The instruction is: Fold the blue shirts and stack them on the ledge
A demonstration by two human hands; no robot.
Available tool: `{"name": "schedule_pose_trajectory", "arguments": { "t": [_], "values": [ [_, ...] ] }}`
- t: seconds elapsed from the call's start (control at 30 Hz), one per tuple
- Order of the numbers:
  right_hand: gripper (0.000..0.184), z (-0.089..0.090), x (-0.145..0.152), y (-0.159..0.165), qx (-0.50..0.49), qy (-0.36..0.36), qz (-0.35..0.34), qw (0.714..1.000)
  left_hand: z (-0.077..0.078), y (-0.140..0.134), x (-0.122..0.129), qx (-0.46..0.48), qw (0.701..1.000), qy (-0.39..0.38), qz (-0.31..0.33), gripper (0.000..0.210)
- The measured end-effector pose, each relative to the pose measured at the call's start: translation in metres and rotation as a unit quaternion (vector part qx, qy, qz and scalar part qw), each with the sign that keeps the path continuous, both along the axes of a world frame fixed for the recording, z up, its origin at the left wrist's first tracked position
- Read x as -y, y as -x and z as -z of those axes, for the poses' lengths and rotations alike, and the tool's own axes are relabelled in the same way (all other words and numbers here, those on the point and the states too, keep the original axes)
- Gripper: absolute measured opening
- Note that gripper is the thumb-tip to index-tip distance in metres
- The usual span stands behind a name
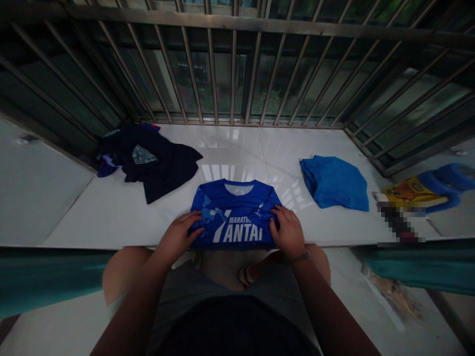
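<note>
A blue T-shirt (237, 217) with white lettering lies on the white tiled ledge in front of me, its collar facing away. Its sides look tucked in, and its lower edge sits at the ledge's front edge. My left hand (181, 235) rests on the shirt's left side, thumb and fingers apart on top of the cloth. On the right side, my right hand (288, 231) lies the same way, fingertips near the small white logo. Both hands look open, with the fingers on the fabric's surface; the cloth under the palms is hidden.
A pile of dark clothes (163, 160) lies at the left of the ledge (237, 148). To the right is a folded lighter blue garment (336, 182). Farther right stands a yellow and blue package (419, 190), beside a blurred-out patch. Metal bars (233, 74) close off the back.
</note>
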State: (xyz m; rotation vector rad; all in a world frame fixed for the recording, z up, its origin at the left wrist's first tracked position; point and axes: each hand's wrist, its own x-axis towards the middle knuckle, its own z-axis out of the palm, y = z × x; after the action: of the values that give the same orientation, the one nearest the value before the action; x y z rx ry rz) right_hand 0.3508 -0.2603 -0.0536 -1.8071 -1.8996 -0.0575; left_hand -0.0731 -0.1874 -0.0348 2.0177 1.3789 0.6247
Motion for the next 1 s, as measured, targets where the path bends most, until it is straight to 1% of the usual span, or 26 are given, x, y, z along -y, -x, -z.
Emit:
{"name": "schedule_pose_trajectory", "arguments": {
  "t": [0.13,0.3,0.37,0.5,0.53,0.57,0.63,0.7,0.77,0.83,1.0],
  "values": [
    [0.033,0.001,0.000,0.000,-0.001,-0.003,0.001,1.000,0.008,0.002,0.006,-0.022,0.999,-0.028,0.029,0.045],
    [0.034,0.001,0.000,0.000,0.003,-0.001,0.001,1.000,0.019,0.003,0.013,-0.094,0.993,-0.041,0.066,0.067],
    [0.033,0.001,0.000,0.000,0.004,-0.004,0.001,1.000,0.019,0.001,0.014,-0.119,0.989,-0.038,0.077,0.072],
    [0.032,0.000,0.000,0.000,0.010,-0.005,-0.001,1.000,0.016,-0.001,0.013,-0.147,0.984,-0.026,0.099,0.093],
    [0.033,0.000,0.000,-0.001,0.011,-0.004,-0.002,1.000,0.014,0.000,0.013,-0.146,0.984,-0.022,0.102,0.091],
    [0.033,0.000,0.000,-0.001,0.012,-0.004,-0.002,1.000,0.013,0.001,0.012,-0.143,0.984,-0.016,0.104,0.084],
    [0.033,0.001,0.000,-0.001,0.014,-0.004,-0.001,1.000,0.011,0.004,0.010,-0.133,0.985,-0.004,0.107,0.062],
    [0.033,0.001,0.000,-0.001,0.015,-0.005,0.000,1.000,0.010,0.008,0.008,-0.127,0.985,0.004,0.118,0.047],
    [0.032,0.001,0.000,0.000,0.016,-0.005,0.000,1.000,0.009,0.012,0.007,-0.129,0.982,0.007,0.138,0.042],
    [0.032,0.001,0.000,0.000,0.017,-0.004,0.001,1.000,0.009,0.013,0.006,-0.142,0.978,0.006,0.156,0.041],
    [0.033,0.002,0.000,0.000,0.012,-0.002,0.003,1.000,0.005,0.012,0.007,-0.178,0.969,0.005,0.173,0.038]
  ]
}}
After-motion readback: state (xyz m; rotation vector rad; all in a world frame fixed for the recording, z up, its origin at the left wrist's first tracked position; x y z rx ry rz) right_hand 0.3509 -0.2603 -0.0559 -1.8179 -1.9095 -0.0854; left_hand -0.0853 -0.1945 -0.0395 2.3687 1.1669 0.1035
